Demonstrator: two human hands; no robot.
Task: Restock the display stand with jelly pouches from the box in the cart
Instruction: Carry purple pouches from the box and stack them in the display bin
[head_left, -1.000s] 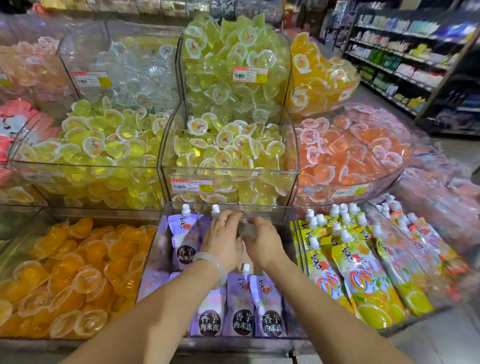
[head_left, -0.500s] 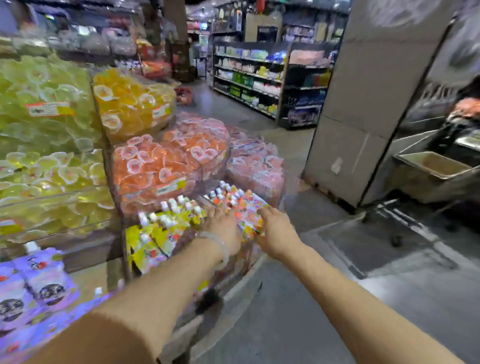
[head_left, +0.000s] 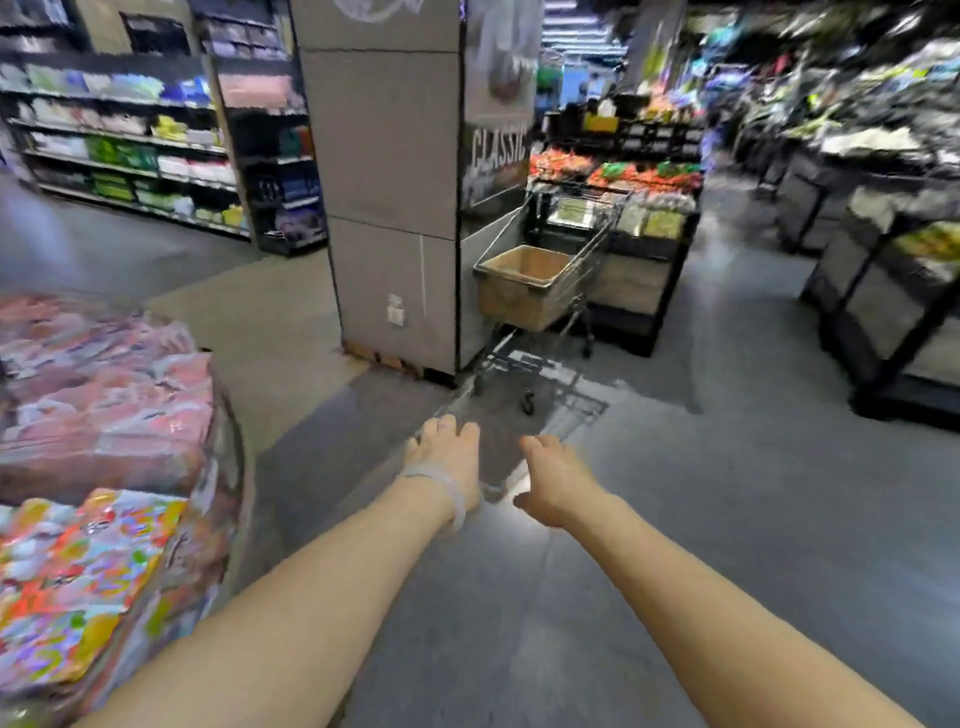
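- My left hand (head_left: 445, 457), pale bracelet (head_left: 441, 483) at the wrist, and right hand (head_left: 551, 480) reach forward over the grey floor (head_left: 701, 519), fingers loosely spread, gripping nothing.
- The display stand (head_left: 104, 441), its blurred colourful packs visible, sits at my near left.
- Well ahead, the cardboard box (head_left: 522, 286) rests inside the wire cart (head_left: 582, 270) beside a grey pillar (head_left: 389, 182); its contents cannot be made out.

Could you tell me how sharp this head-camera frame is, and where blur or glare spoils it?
Head view: motion blur smears the display stand at left and the shelves at far right; the cart and its box are soft but recognisable; glare shines on the floor between both hands, left hand and right hand; wide-angle bending at the edges.
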